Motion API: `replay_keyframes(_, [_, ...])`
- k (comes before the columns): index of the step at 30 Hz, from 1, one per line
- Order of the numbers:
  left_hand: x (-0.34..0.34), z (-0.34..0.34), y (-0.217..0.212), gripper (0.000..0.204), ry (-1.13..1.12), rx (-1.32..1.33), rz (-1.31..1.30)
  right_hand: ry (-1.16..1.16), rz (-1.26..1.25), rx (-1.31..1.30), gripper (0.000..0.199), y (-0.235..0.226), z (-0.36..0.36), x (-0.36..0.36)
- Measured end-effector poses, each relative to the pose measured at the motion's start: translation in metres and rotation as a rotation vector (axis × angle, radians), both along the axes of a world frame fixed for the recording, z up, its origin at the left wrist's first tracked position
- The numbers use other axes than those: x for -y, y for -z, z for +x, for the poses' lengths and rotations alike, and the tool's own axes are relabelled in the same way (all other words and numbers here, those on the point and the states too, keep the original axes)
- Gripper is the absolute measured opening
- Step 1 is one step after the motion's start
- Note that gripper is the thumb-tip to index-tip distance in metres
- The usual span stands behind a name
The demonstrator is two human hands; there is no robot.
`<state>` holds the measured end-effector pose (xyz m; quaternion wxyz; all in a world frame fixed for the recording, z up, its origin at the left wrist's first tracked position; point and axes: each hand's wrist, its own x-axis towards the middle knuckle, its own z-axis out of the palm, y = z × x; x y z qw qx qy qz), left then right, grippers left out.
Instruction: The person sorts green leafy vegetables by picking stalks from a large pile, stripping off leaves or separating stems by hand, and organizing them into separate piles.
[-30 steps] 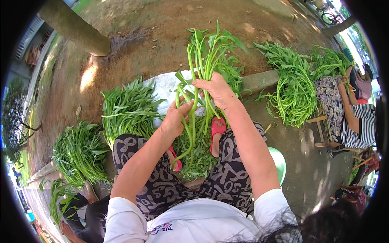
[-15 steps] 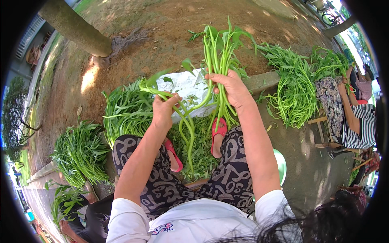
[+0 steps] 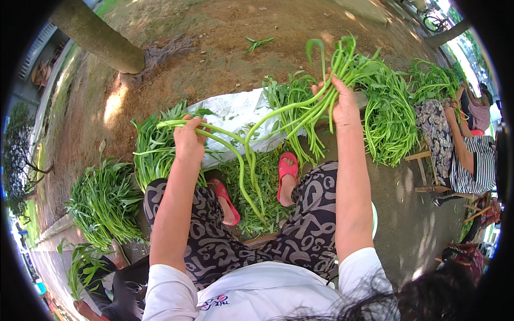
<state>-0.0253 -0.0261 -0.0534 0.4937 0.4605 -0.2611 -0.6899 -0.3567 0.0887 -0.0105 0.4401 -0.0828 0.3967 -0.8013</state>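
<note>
My left hand (image 3: 188,140) is closed around a few long green water spinach stalks (image 3: 242,174), whose lower ends hang between my knees. A bunch of water spinach (image 3: 345,61) sits in the closed fingers of my right hand (image 3: 342,101), with leafy tops pointing up and away and cut stems trailing down left. One long stem runs from this bunch down to the stalks at the left hand; whether they join is hard to tell. Below my hands, a white plastic sheet (image 3: 235,107) lies by loose leaves (image 3: 267,214) strewn between my feet in red shoes (image 3: 287,166).
Heaped greens stand at left (image 3: 104,200), beside the sheet (image 3: 152,150), at its right end (image 3: 292,96) and farther right (image 3: 391,112). A low kerb (image 3: 358,100) borders the dirt. A tree trunk (image 3: 99,37) rises far left. People sit at right (image 3: 474,166) and lower left (image 3: 115,283).
My hands have moved apart: the left one to the left, the right one rightward with its bunch tilted over. Greens at the sheet's right end now show between them.
</note>
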Motion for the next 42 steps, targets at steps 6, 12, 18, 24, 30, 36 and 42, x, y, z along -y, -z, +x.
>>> replay_keyframes(6, [0.022,0.031,-0.007,0.023,-0.011,-0.164,-0.028,0.095,-0.099,0.07,0.013,0.024,-0.042,-0.012])
replay_keyframes(12, [0.018,0.038,-0.021,0.032,-0.009,-0.206,-0.065,0.188,-0.109,0.126,0.015,0.044,-0.062,-0.023])
replay_keyframes(18, [0.017,0.041,-0.04,0.032,0.101,-0.194,-0.071,0.141,-0.069,0.053,0.015,0.042,-0.06,-0.027])
replay_keyframes(24, [0.011,0.037,-0.04,0.038,0.239,-0.206,-0.094,0.047,0.031,-0.187,0.026,0.028,-0.053,-0.029])
replay_keyframes(30, [0.012,0.038,-0.038,0.036,0.301,-0.167,-0.074,0.024,0.207,-0.461,0.032,-0.003,-0.047,-0.032])
replay_keyframes(36, [0.01,0.026,-0.04,0.031,0.245,-0.135,-0.028,-0.017,0.718,-1.025,0.031,-0.017,-0.095,-0.03])
replay_keyframes(42, [0.0,0.019,-0.047,0.035,0.243,-0.086,-0.027,-0.218,1.037,-1.215,0.029,0.005,-0.127,-0.014])
